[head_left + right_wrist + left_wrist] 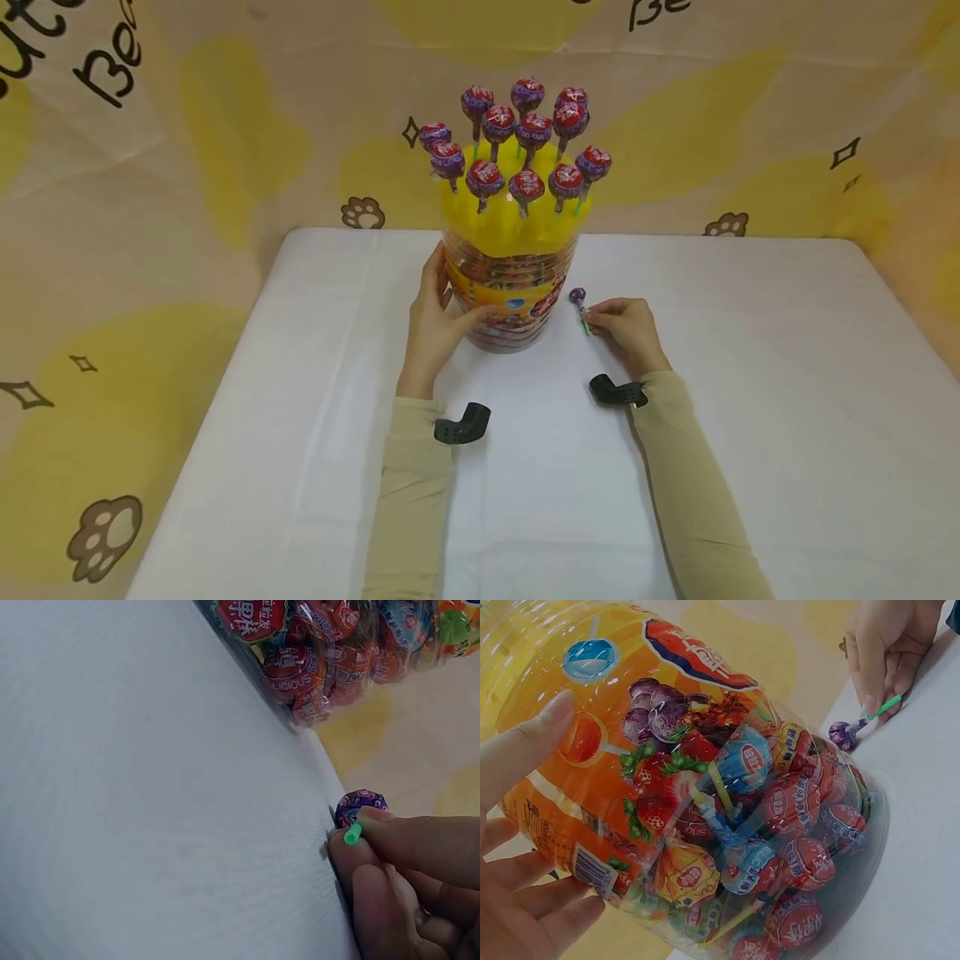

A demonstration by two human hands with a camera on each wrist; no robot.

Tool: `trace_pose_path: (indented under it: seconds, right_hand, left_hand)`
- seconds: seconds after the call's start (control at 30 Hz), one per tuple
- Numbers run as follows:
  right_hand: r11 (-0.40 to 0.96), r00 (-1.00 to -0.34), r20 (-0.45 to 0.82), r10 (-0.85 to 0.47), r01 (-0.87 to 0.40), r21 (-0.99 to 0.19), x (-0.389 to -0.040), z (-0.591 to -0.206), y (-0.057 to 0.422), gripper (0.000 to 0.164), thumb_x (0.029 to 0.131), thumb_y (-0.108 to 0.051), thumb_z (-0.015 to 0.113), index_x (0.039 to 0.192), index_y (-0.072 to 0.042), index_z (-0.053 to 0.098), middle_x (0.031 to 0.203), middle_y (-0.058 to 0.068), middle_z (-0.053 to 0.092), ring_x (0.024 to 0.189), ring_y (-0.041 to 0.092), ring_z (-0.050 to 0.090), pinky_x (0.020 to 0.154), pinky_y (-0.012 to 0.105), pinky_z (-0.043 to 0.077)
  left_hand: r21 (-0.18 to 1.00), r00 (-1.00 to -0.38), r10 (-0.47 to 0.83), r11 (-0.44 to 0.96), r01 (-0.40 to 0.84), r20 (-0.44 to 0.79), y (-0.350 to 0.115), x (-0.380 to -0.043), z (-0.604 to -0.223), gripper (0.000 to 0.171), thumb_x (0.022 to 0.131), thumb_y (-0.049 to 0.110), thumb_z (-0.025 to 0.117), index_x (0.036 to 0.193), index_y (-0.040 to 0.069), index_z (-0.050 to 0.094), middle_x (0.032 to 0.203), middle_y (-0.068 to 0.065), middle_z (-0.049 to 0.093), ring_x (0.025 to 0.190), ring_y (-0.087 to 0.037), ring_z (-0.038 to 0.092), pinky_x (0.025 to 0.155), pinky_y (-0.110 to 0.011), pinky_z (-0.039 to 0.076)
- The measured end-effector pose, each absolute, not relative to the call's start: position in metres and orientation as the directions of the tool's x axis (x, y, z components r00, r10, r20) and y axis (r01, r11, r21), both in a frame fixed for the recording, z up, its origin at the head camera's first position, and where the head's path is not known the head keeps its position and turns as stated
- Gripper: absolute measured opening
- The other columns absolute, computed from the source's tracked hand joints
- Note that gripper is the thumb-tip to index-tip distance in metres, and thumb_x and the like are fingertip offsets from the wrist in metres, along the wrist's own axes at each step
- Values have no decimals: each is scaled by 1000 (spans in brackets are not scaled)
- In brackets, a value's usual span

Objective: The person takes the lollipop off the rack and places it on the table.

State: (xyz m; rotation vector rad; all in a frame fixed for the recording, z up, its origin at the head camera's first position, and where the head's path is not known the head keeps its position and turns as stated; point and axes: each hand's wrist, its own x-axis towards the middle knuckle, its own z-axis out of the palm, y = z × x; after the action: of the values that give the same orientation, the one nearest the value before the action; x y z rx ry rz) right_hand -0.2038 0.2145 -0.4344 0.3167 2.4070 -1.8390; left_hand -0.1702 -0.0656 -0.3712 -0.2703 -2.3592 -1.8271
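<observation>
A big clear plastic jar [510, 292] of wrapped lollipops stands on the table with a yellow top. Several purple-and-red lollipops [484, 179] stick up out of that top. My left hand [438, 321] grips the jar's left side, thumb across the front and fingers around the side; the left wrist view shows the thumb on its orange fruit label [577, 742]. Just right of the jar, my right hand [628, 329] pinches a purple-wrapped lollipop [361, 806] by its green stick [352, 834]. Its head lies close to the table surface, pointing away from me.
The table [300, 375] is covered in white, and its far edge lies just behind the jar. A patterned yellow-and-beige cloth [675, 125] hangs behind it. Each wrist wears a black camera mount [463, 423].
</observation>
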Motion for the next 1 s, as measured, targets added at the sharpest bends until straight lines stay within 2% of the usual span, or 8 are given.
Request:
trace_pose_path:
  seconds: [0.1,0.2,0.37,0.5,0.63,0.77,0.87,1.0]
  right_hand:
    - [274,-971,-213,112,236,-932,-203,-434,212,25,82,-3,72,99,14,65,78,-3,64,66,4,59,62,15,54]
    - [366,-972,-205,111,232,-901,-202,-434,211,23,82,-9,72,96,9,67,75,-4,64,66,5,58,62,14,52]
    - [559,-988,-123,89,152,-815,-196,-432,215,19,82,-14,71,89,3,70,68,-3,65,64,6,57,62,17,45]
    - [627,-994,-86,71,111,-771,-194,-429,217,18,83,-15,71,87,2,70,67,-2,65,67,10,54,66,22,42]
    - [629,-994,-88,68,112,-769,-193,-428,218,18,84,-16,71,89,1,71,73,3,68,70,12,55,66,22,44]
    - [592,-993,-69,94,111,-798,-193,-426,221,19,84,-15,71,92,2,71,79,9,69,65,9,60,60,17,48]
    - [561,-992,-56,113,110,-821,-194,-423,224,19,84,-14,71,94,2,71,80,9,69,63,6,59,56,15,49]
    - [474,-994,-17,109,67,-878,-194,-414,224,21,86,-12,70,97,5,69,83,7,69,67,8,62,61,16,53]
  left_hand:
    - [940,-971,45,245,237,233,-68,-169,-372,96,77,22,78,151,16,17,153,-2,25,137,-22,30,111,-36,31]
    - [943,-975,41,249,223,220,-68,-168,-373,95,78,21,78,151,16,17,154,-3,24,137,-22,30,111,-37,31]
    - [946,-978,44,250,207,202,-64,-167,-376,94,79,23,77,151,18,17,154,-1,23,138,-23,29,112,-38,30]
    - [945,-976,47,247,216,211,-62,-167,-378,94,78,23,77,151,18,17,154,-1,22,138,-24,29,112,-38,30]
    - [945,-975,50,239,222,216,-62,-167,-377,95,78,20,78,151,18,18,154,-2,22,138,-26,28,111,-38,31]
    - [944,-972,52,233,234,228,-63,-168,-376,94,78,19,77,151,16,18,154,-4,22,137,-29,29,111,-39,31]
    - [943,-972,47,234,237,232,-64,-169,-375,94,78,19,78,151,16,18,154,-3,22,137,-29,29,111,-37,31]
    - [943,-972,40,237,235,232,-65,-170,-373,94,78,20,78,151,17,18,154,-2,23,137,-27,30,111,-36,31]
